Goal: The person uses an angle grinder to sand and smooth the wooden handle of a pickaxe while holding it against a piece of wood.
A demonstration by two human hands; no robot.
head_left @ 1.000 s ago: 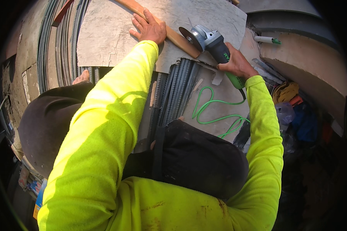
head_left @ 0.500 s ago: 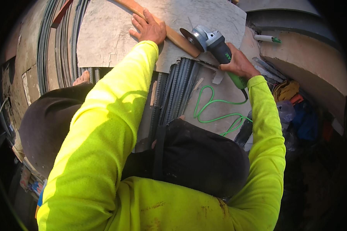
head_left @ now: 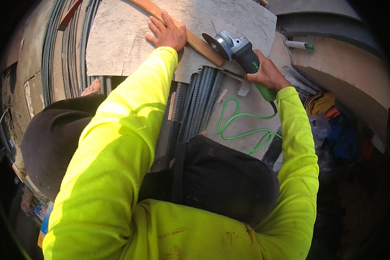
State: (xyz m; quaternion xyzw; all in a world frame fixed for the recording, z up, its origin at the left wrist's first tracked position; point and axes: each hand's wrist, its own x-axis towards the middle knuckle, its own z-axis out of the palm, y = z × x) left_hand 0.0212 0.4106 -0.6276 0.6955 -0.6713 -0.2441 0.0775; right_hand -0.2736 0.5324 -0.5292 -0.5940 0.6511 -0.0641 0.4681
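Note:
My right hand (head_left: 269, 73) is wrapped round the body of a green and grey angle grinder (head_left: 242, 54). The grinder's dark disc (head_left: 215, 46) is by the near end of a reddish-brown wooden strip (head_left: 202, 49); whether the disc touches the wood I cannot tell. My left hand (head_left: 168, 35) lies on the strip, its fingers spread across the board beside it, its thumb over the wood. Beneath is a worn plywood board (head_left: 121, 45) with a ragged near edge. A green power cord (head_left: 242, 115) runs from the grinder and loops on the floor.
Ribbed steel bars (head_left: 198, 95) run under the board, and more long bars (head_left: 69, 56) lie at the left. A curved concrete step (head_left: 342, 73) stands at the right, with a white pipe (head_left: 295, 43) near it. Bags and cloths (head_left: 323, 108) are piled at the right.
The grinder and my right hand have shifted very slightly left. My left hand and the wooden strip look the same as before.

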